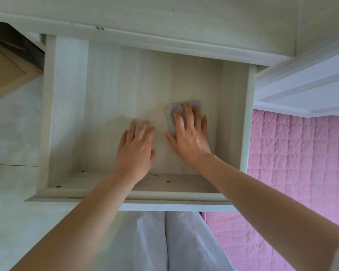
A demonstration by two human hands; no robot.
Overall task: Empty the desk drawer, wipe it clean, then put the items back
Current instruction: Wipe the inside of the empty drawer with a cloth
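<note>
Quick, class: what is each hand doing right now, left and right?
Left hand: open, flat on the pale wooden drawer floor, holding nothing.
Right hand: open, pressing the folded grey-pink cloth down.

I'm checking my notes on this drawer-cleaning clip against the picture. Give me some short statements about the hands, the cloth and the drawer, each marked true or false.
1. The right hand presses a folded grey cloth with a pink edge flat on the floor of the pale wooden drawer. True.
2. The left hand holds a spray bottle. False: it lies flat with fingers straight and holds nothing.
3. The drawer is pulled open and holds no items besides the cloth. True.
4. The cloth lies in the drawer's left half. False: it is right of the middle.
5. A pink quilted cover shows to the right of the drawer. True.
</note>
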